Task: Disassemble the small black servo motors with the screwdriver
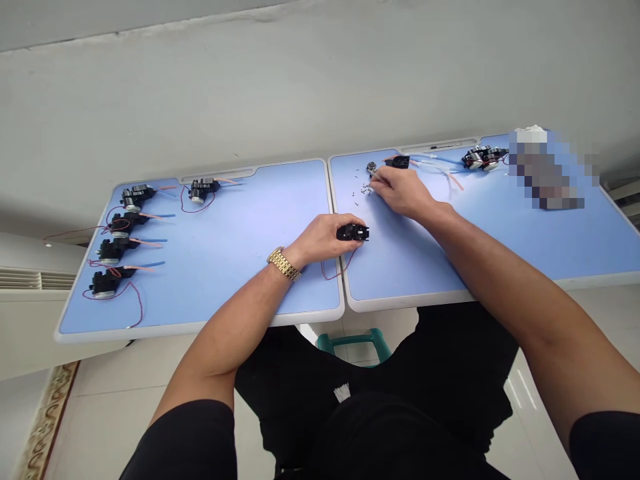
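My left hand (327, 235) is closed around a small black plastic assembly (353, 232) above the gap between two tabletops. A thin dark-red wire (336, 277) hangs below it. My right hand (397, 190) is farther back, its fingers pinched over the right tabletop. What they hold, if anything, is too small to make out. Several small screws (367, 189) are scattered beside those fingertips. Just behind the fingertips lies a round metallic part (371, 167). A black part (399, 162) with blue and orange leads sits behind the right hand.
Several black assemblies with wires, one a black assembly (106, 283), line the left tabletop (240, 267). Another assembly (203, 189) lies near its back edge. More black units (484, 157) and a pen (447, 145) lie at the back right. A green stool (354, 340) stands below.
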The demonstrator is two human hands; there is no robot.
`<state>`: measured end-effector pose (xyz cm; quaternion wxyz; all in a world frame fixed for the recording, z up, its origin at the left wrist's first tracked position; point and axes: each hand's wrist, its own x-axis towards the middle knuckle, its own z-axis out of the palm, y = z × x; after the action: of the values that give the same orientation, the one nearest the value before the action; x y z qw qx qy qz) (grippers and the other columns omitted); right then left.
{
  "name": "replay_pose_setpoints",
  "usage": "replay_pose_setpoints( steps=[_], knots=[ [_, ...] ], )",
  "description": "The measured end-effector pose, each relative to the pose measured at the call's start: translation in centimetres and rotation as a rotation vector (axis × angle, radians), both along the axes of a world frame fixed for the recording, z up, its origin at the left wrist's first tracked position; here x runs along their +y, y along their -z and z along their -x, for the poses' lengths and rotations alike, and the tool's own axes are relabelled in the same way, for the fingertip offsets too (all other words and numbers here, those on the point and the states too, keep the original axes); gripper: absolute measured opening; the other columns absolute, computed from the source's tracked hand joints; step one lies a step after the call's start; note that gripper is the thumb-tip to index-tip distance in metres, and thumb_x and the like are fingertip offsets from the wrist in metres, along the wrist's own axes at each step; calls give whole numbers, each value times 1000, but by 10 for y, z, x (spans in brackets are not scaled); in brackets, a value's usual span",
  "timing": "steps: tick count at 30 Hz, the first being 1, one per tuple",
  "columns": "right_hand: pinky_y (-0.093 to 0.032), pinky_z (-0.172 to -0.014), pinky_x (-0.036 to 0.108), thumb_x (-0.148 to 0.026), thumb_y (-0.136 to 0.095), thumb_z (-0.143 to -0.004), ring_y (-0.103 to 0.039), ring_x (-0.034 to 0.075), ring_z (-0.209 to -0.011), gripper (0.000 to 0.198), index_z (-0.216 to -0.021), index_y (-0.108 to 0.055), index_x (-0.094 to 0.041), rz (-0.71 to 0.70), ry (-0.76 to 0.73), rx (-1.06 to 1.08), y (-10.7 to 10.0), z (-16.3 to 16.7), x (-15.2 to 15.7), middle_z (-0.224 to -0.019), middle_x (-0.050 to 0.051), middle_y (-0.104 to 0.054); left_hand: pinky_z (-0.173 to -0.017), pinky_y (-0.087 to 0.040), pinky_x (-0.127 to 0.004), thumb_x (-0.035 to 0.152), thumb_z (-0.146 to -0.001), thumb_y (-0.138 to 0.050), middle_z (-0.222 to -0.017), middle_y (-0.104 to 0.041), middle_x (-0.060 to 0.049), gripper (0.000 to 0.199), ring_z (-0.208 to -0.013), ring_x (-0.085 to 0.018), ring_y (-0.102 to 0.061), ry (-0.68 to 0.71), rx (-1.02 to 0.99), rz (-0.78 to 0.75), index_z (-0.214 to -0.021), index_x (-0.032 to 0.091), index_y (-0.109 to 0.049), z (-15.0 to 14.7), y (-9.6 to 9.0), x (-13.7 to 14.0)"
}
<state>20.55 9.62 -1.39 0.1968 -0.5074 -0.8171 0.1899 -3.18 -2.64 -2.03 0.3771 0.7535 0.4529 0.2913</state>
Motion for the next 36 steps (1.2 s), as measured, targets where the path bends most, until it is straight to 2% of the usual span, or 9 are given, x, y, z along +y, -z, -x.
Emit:
replay_pose_setpoints(
  steps=[4,10,17,20,22,26,30,33,36],
  knots=[
    [-50,-74,40,-25,-66,-97,-63,23,-76,15,-82,-68,-27,-67,104,265,-9,-24,-8,-84,4,-77,-93,-64,-34,25,-93,-82,-111,-90,-2,30,-99,-20,-83,-16,-7,-18,-123,25,-87,-1,2,0],
    [-54,-72,40,-23,-71,-90,-66,23,-73,8,-85,-74,-27,-61,174,339,-10,-34,-13,-84,4,-79,-97,-66,-36,27,-94,-83,-114,-89,-3,33,-100,-20,-82,-57,-46,-13,-127,24,-85,1,2,0],
    [-61,-83,43,-28,-63,-103,-75,25,-85,26,-111,-88,-27,-122,-116,355,-11,-37,-35,-102,6,-86,-108,-66,-39,29,-96,-87,-129,-88,-6,35,-115,-22,-83,-95,-201,-18,-131,25,-85,4,8,3],
    [-59,-77,42,-34,-58,-114,-70,24,-73,37,-139,-85,-34,-68,-222,365,-19,-38,-49,-88,2,-79,-112,-66,-41,28,-96,-89,-131,-87,-8,34,-119,-23,-82,-96,-213,-54,-131,26,-86,4,9,3],
    [-55,-73,42,-38,-57,-116,-68,25,-68,37,-144,-82,-36,-81,-251,310,-25,-38,-58,-83,1,-75,-112,-66,-42,28,-97,-89,-131,-87,-8,34,-119,-23,-82,-97,-213,-69,-131,26,-86,3,9,2],
    [-52,-65,41,-36,-60,-115,-61,22,-58,27,-135,-77,-29,-148,-203,328,-37,-38,-72,-72,-3,-68,-111,-66,-42,34,-99,-91,-131,-87,-8,34,-119,-24,-82,-118,-204,-54,-132,27,-86,4,9,2],
    [-58,-69,40,-30,-70,-107,-69,22,-67,4,-109,-74,-30,-175,-170,451,-39,-36,-76,-82,0,-76,-107,-66,-40,38,-98,-93,-129,-88,-7,37,-115,-23,-83,-135,-202,-28,-133,27,-86,6,10,3],
    [-61,-71,41,-34,-80,-104,-74,23,-73,13,-94,-72,-31,-182,-160,517,-36,-33,-75,-87,1,-80,-104,-67,-37,39,-96,-94,-129,-88,-7,40,-114,-23,-83,-151,-203,-15,-134,27,-86,7,10,3],
    [-56,-62,39,-39,-85,-103,-65,20,-61,20,-90,-71,-31,-241,-85,547,-35,-32,-76,-73,-2,-72,-101,-67,-37,40,-95,-95,-128,-88,-7,42,-112,-23,-83,-176,-196,5,-134,26,-86,7,10,2]
  ],
)
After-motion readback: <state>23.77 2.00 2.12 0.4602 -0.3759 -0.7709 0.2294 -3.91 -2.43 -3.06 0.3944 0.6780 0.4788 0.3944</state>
